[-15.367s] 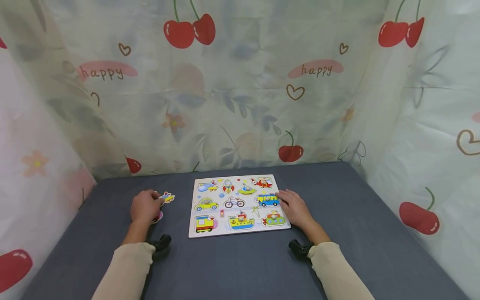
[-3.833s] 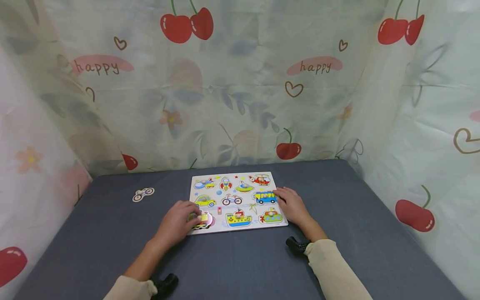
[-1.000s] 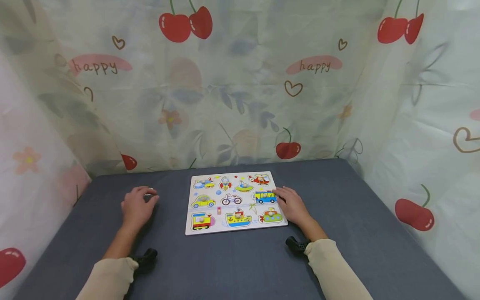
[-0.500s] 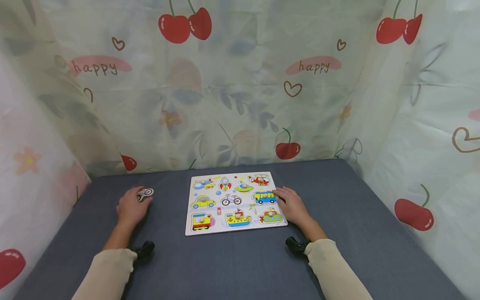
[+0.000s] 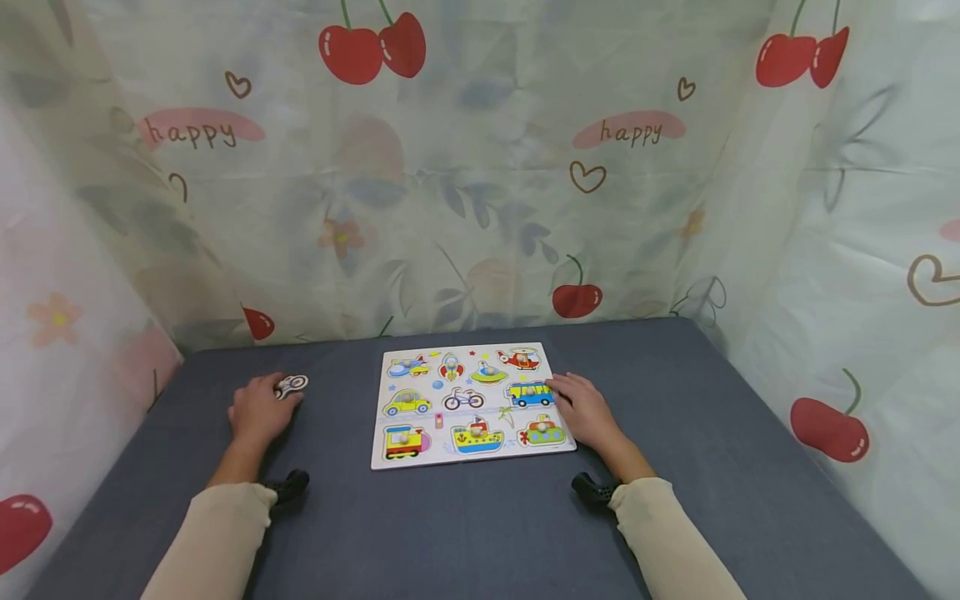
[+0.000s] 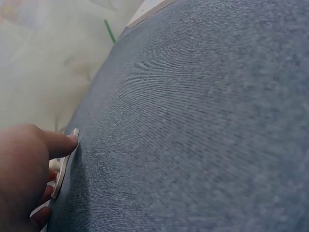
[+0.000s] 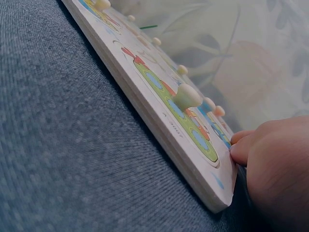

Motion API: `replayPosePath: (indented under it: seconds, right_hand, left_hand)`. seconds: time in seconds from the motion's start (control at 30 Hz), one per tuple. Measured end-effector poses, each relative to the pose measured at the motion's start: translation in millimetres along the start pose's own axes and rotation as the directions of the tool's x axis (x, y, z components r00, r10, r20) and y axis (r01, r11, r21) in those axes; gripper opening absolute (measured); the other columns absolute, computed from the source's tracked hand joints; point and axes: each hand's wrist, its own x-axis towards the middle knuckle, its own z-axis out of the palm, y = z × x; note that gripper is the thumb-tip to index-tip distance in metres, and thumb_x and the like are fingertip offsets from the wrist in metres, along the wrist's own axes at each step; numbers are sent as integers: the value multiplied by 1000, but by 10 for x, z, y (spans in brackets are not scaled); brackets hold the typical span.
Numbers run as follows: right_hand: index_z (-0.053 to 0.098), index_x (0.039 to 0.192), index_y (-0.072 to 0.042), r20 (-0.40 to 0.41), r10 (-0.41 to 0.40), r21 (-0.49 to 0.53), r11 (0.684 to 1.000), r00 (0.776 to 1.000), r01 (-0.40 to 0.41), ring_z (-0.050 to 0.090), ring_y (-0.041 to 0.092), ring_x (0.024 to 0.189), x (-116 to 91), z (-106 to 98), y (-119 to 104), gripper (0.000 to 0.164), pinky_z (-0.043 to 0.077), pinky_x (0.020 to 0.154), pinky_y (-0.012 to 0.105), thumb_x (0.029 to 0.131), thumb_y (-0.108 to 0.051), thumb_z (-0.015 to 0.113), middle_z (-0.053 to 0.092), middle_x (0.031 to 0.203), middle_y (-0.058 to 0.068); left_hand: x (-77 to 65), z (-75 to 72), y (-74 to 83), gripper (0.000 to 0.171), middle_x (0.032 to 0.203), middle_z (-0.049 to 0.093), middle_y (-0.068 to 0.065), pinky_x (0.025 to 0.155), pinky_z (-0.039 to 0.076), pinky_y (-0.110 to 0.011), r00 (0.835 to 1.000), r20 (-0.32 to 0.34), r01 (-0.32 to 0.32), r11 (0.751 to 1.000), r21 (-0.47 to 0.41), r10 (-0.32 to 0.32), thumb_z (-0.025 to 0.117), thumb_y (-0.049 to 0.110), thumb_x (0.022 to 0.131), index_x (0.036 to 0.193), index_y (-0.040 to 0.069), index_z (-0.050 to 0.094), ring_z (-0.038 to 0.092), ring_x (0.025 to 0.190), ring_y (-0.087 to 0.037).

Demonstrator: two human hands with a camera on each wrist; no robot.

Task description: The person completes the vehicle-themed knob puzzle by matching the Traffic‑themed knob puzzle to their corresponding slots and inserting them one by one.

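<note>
My left hand is at the left of the table, thumb and fingers around the edges of a bicycle puzzle piece. The left wrist view shows the piece edge-on, with the thumb at one end, fingers at the other and a pale knob behind it. The wooden peg puzzle board lies mid-table. Its bicycle shape has no knob; the vehicles around it carry knobs. My right hand rests at the board's right edge, its fingertips touching it near the bus and green submarine.
A dark grey cloth covers the table. Printed curtains with cherries stand behind and at both sides. Each wrist wears a black camera mount beneath a beige sleeve.
The left hand fitted the train piece and went back left to the bicycle piece, which lay on the table. Within the last second it shifted slightly left. The right hand stayed at the board.
</note>
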Motion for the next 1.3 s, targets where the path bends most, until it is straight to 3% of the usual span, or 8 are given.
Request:
replayPosePath:
  seconds: [0.43,0.97,1.3]
  right_hand:
    - [55,137,-4,5,4,4,1000,1000,-4,33,37,138,20,-27,-18,38,24,109,56,100,-15,53,49,143,16]
    - [56,136,-3,7,2,0,1000,1000,-2,33,38,137,13,-19,-12,38,24,108,56,100,-14,53,49,143,17]
    - [56,137,-4,9,13,3,1000,1000,-13,33,37,138,0,-12,-7,38,24,108,56,100,-16,54,49,143,16]
  left_hand:
    - [18,-28,71,56,140,34,-32,95,23,-64,998,41,50,999,5,-50,57,28,96,139,-4,43,29,123,-53]
    - [-5,-20,-2,42,139,41,-30,95,25,-63,998,-27,51,997,-65,-53,55,21,98,131,-5,53,34,121,-52]
    - [-2,-10,-80,31,117,62,-28,100,28,-54,990,-139,-22,992,-124,4,60,12,93,116,-8,65,47,112,-48]
